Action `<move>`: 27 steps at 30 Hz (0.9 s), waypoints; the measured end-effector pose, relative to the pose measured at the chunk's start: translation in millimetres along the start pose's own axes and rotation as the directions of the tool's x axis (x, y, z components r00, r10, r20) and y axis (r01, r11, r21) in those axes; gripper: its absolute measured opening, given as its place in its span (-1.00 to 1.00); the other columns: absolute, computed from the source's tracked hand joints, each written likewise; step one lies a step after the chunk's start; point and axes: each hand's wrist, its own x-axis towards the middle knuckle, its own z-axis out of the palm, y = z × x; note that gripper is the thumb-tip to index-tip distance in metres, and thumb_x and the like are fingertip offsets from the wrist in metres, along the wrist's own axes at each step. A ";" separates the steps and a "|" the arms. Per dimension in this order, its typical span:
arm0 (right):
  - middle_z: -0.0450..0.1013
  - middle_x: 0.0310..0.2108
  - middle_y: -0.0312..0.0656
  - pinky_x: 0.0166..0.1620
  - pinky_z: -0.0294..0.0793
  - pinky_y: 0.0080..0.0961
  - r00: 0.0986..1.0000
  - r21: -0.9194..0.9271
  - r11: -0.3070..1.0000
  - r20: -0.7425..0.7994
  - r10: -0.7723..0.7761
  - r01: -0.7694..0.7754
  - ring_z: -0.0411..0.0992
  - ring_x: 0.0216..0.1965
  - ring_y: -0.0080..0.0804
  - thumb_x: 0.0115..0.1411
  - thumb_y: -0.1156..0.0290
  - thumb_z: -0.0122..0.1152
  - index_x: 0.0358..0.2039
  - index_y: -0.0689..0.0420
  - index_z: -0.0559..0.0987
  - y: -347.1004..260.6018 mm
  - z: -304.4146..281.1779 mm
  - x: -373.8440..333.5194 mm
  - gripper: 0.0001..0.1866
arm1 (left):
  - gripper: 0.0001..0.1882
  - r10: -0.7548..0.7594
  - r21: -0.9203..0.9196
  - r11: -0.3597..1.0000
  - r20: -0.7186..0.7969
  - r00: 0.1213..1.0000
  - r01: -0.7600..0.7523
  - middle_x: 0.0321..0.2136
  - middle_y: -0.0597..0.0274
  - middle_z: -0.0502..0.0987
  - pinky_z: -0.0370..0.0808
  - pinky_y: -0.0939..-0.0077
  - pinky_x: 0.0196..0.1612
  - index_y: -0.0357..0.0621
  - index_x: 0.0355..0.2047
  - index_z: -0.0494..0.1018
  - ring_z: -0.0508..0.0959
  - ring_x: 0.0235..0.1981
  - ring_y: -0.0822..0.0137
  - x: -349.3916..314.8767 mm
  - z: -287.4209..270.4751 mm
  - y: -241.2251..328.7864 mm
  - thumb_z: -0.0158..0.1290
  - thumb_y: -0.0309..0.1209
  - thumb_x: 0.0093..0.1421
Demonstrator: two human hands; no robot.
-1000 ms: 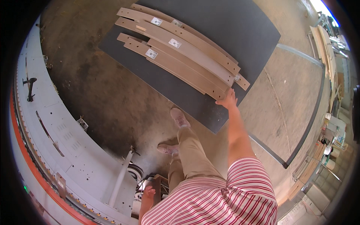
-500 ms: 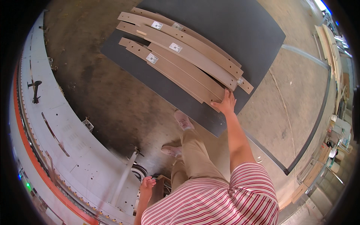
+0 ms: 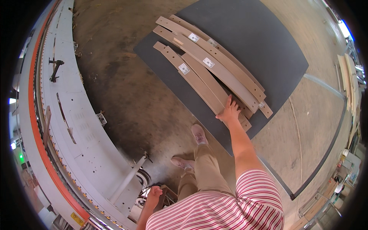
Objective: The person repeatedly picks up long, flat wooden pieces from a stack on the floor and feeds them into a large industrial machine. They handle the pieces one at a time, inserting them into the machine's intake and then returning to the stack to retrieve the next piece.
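On the dark grey board (image 3: pixel 276 50), which acts as an open tray, a stack of curved brown strips (image 3: pixel 193 78) runs slantwise from near the left corner to the near-right edge. At least five strips; overlap hides the exact count. White labels (image 3: pixel 208 62): five seen. Right hand (image 3: pixel 230 112) at the near end of the stack, fingers spread, thumb by the long edge facing the near-left edge of the board, fingertips across the top; cannot tell whether it clamps a strip or only presses. Left hand (image 3: pixel 154 193) well apart, beside the machine bed (image 3: pixel 96 153), fingers loosely curled; cannot tell if anything is inside. Small metal box (image 3: pixel 102 119) on the bed's edge, contents too small to read. Widest bare room toward the board's right corner; narrow margin along its near-left edge. Open floor (image 3: pixel 119 69) between board and bed. Two shoes (image 3: pixel 199 134) off the near-left edge.
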 end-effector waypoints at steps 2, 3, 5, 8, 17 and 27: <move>0.10 0.25 0.10 0.21 0.17 0.23 1.000 0.015 1.000 0.029 -0.012 0.012 0.14 0.27 0.10 -0.31 0.06 0.61 0.40 0.05 -0.18 2.3 0.3 1.7 0.41 | -0.72 0.011 -0.012 1.000 -0.013 1.000 -0.011 -0.31 0.06 0.59 0.55 0.47 -0.20 -0.29 -0.05 0.37 0.63 -0.32 0.31 -1.5 5.3 7.8 -0.11 -0.32 0.40; 0.10 0.24 0.10 0.19 0.18 0.23 0.999 0.020 1.000 0.046 -0.017 0.016 0.14 0.27 0.11 -0.31 0.09 0.61 0.40 0.02 -0.17 3.5 -1.8 0.5 0.39 | -0.72 0.024 -0.017 1.000 -0.023 0.999 -0.025 -0.31 0.06 0.59 0.55 0.47 -0.20 -0.29 -0.05 0.37 0.64 -0.31 0.31 -2.4 7.0 8.8 -0.12 -0.33 0.40; 0.10 0.23 0.13 0.17 0.20 0.21 0.998 0.013 0.999 0.045 -0.040 0.039 0.13 0.27 0.12 -0.30 0.07 0.60 0.40 -0.03 -0.16 5.1 -9.1 -7.8 0.37 | -0.73 0.029 0.000 1.000 -0.034 0.999 -0.029 -0.29 0.05 0.59 0.56 0.47 -0.19 -0.30 -0.05 0.37 0.64 -0.30 0.30 -1.5 5.1 12.7 -0.12 -0.33 0.41; 0.09 0.23 0.17 0.18 0.21 0.18 0.991 0.060 0.996 0.110 -0.076 0.070 0.13 0.26 0.16 -0.29 0.04 0.57 0.40 -0.07 -0.16 8.3 -22.8 -24.3 0.35 | -0.73 0.001 0.018 1.000 -0.032 0.999 -0.001 -0.28 0.04 0.59 0.56 0.46 -0.18 -0.31 -0.05 0.37 0.64 -0.30 0.30 -4.9 5.0 14.4 -0.13 -0.34 0.41; 0.25 0.22 0.18 0.24 0.22 -0.31 0.887 0.817 0.572 0.209 -0.412 0.074 0.27 0.23 -0.04 -0.02 0.30 0.32 0.39 0.07 -0.06 45.2 -46.6 -48.5 0.03 | -0.63 -0.037 -0.219 0.974 0.132 0.991 0.065 -0.09 0.05 0.56 0.52 0.44 -0.07 -0.24 0.01 0.35 0.61 -0.15 0.29 43.3 34.1 92.4 -0.11 -0.18 0.42; 0.36 0.13 0.15 0.18 0.31 -0.32 0.929 0.772 0.635 0.254 -0.270 -0.027 0.35 0.16 -0.09 -0.06 0.31 0.42 0.31 0.30 0.15 29.4 -40.4 -56.3 -0.04 | -0.63 0.237 -0.338 0.932 0.304 0.923 -0.129 -0.07 0.15 0.53 0.44 0.43 0.03 -0.22 0.05 0.32 0.53 -0.04 0.34 146.9 110.6 203.9 -0.11 -0.19 0.42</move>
